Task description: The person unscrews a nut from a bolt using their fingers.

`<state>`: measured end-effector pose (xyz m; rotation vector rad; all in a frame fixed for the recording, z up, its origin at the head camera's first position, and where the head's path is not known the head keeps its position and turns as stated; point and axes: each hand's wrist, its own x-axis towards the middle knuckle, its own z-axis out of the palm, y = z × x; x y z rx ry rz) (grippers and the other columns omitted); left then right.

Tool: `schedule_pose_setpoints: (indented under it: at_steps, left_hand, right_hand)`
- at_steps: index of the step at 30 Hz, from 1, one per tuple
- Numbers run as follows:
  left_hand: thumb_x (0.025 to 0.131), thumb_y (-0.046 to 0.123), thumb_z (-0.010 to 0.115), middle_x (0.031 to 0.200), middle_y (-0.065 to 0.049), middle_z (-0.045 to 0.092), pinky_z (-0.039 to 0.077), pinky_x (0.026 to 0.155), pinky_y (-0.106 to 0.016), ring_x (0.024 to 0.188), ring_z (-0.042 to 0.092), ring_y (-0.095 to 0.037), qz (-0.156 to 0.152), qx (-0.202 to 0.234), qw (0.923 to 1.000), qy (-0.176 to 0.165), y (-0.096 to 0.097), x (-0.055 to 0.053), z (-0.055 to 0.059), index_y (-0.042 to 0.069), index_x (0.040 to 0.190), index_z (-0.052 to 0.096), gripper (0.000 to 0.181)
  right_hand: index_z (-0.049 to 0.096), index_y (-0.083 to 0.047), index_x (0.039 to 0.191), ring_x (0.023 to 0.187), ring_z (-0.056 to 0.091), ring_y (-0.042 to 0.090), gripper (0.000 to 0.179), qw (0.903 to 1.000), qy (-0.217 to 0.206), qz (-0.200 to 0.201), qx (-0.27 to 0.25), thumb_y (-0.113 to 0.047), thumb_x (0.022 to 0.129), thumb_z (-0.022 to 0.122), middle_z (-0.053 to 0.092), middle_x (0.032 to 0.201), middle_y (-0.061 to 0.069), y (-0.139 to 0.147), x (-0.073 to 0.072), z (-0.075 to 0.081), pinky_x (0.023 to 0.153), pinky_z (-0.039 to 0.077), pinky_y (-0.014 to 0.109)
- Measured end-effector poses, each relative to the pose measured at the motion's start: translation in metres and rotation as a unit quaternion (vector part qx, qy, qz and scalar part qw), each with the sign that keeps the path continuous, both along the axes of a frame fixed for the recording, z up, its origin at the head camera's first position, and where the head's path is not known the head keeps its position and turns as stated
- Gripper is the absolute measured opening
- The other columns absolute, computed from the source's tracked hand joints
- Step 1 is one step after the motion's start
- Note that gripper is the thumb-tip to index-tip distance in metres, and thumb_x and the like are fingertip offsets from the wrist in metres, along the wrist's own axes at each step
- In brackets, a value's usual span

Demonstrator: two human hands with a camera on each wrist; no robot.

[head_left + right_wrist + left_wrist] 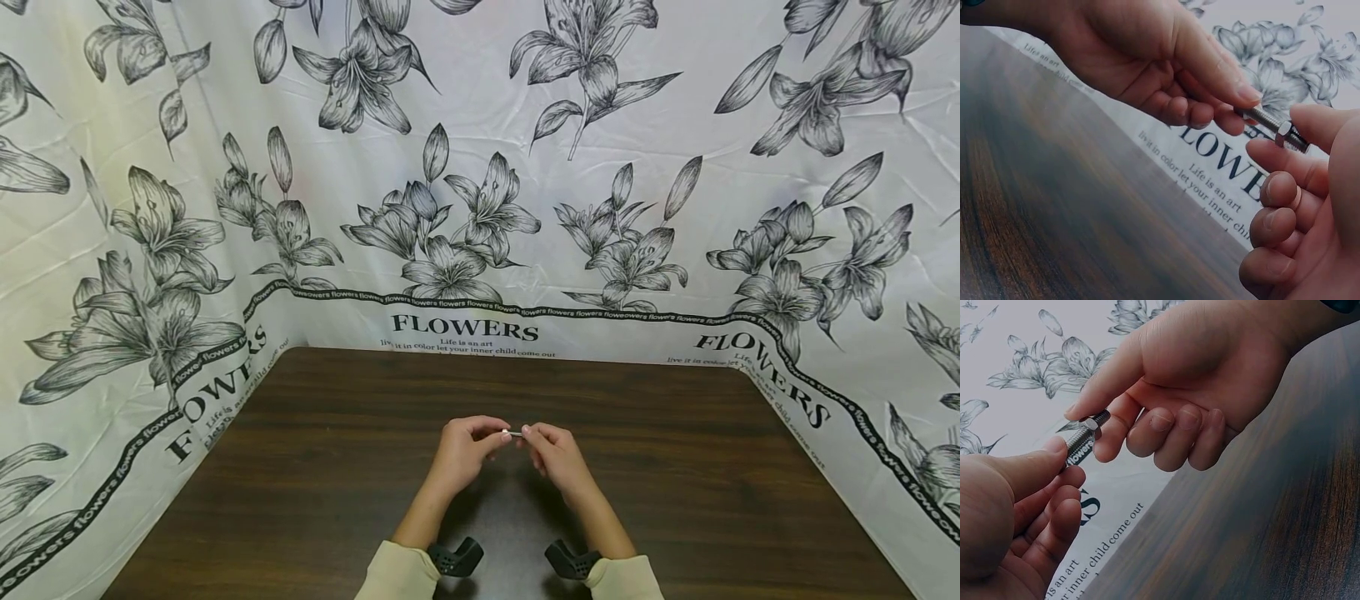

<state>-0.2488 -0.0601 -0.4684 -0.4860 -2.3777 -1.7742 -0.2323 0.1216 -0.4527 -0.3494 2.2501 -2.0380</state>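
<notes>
A metal bolt [1076, 442] with a threaded shank is held between both hands above the table. My left hand [461, 454] pinches one end of it between thumb and fingers, which hide that end. A hex nut [1283, 133] sits on the thread near the other end. Thumb and index finger of my right hand [557, 457] are at the nut, one on either side, pinching it. The tip of the bolt sticks out past the nut in the left wrist view. The other fingers of the right hand curl loosely below.
The dark wood table [337, 467] spreads below the hands. A white cloth [465, 250] printed with flowers and lettering hangs behind it and along both sides. Black wrist devices [456, 557] sit at the cream sleeves [397, 573].
</notes>
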Motion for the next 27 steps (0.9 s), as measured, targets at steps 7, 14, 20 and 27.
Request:
schedule_pose_setpoints:
  at_steps: [7, 14, 20, 27]
  left_hand:
    - [0.087, 0.019, 0.075, 0.073, 0.0, 0.066, 0.049, 0.05, -0.028, 0.054, 0.056, -0.014, 0.001, -0.001, 1.0, 0.002, -0.0007, -0.001, -0.0005, 0.003, 0.095, 0.074, 0.018]
    - [0.086, 0.018, 0.076, 0.073, 0.001, 0.066, 0.051, 0.052, -0.029, 0.054, 0.057, -0.014, 0.004, -0.003, 1.0, 0.0, -0.002, -0.0009, -0.0003, 0.006, 0.095, 0.075, 0.014]
    - [0.086, 0.016, 0.076, 0.073, 0.0, 0.066, 0.05, 0.051, -0.028, 0.054, 0.057, -0.014, 0.006, 0.001, 1.0, -0.005, -0.0022, -0.0009, -0.0011, 0.011, 0.093, 0.075, 0.009]
    - [0.086, 0.014, 0.075, 0.073, 0.0, 0.066, 0.05, 0.052, -0.028, 0.056, 0.058, -0.02, 0.007, 0.008, 0.9999, -0.011, -0.0023, 0.001, 0.0032, 0.009, 0.093, 0.075, 0.008]
  right_hand:
    - [0.063, 0.01, 0.091, 0.051, 0.042, 0.012, 0.021, 0.9996, -0.001, -0.009, -0.025, -0.009, 0.098, 0.056, 0.047, 0.059, 0.005, -0.0003, 0.0008, 0.0011, 0.048, 0.036, 0.021]
    - [0.064, 0.012, 0.101, 0.052, 0.044, 0.012, 0.021, 0.9996, 0.01, -0.017, -0.019, -0.007, 0.097, 0.058, 0.049, 0.061, 0.006, -0.0003, 0.0021, 0.0027, 0.048, 0.038, 0.021]
    - [0.065, 0.011, 0.101, 0.052, 0.045, 0.012, 0.017, 0.999, 0.021, -0.017, -0.035, -0.004, 0.095, 0.06, 0.05, 0.064, 0.007, 0.0, 0.0014, 0.0001, 0.048, 0.039, 0.021]
    - [0.065, 0.009, 0.105, 0.053, 0.045, 0.011, 0.015, 0.9976, 0.046, -0.004, -0.052, -0.001, 0.094, 0.061, 0.05, 0.065, 0.005, 0.0, 0.0016, -0.0013, 0.047, 0.038, 0.021]
